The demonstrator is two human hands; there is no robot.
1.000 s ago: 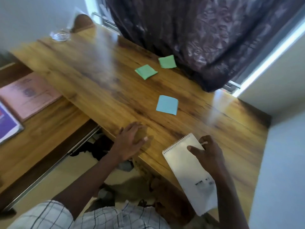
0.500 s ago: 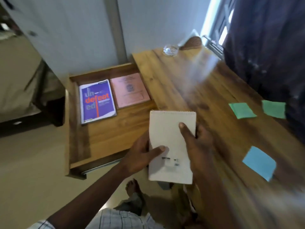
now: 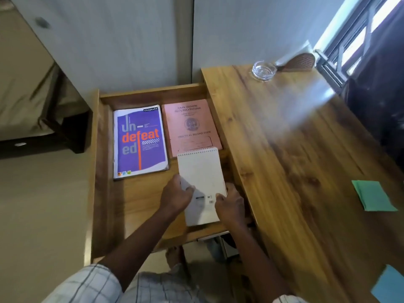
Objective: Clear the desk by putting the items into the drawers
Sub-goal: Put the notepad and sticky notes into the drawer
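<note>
A white spiral notepad (image 3: pixel 202 176) lies in the open wooden drawer (image 3: pixel 102 171), its top edge overlapping a pink record book (image 3: pixel 190 123). My left hand (image 3: pixel 177 195) grips the notepad's left edge, thumb on top. My right hand (image 3: pixel 229 204) holds its right edge near the drawer's right wall. A purple book (image 3: pixel 140 138) lies flat at the drawer's back left. On the desk (image 3: pixel 295 160) to the right lie a green sticky pad (image 3: pixel 371 195) and a blue sticky pad (image 3: pixel 389 285), cut by the frame edge.
A glass ashtray (image 3: pixel 263 69) stands at the desk's far end beside a brown rounded object (image 3: pixel 301 61). A dark curtain and window bars are at the right. A bed (image 3: pixel 21 88) lies to the left. A bare foot (image 3: pixel 172 256) shows under the drawer.
The notepad went from the desk's near edge leftward into the drawer, first in my right hand, then in both. The view swung left to the drawer.
</note>
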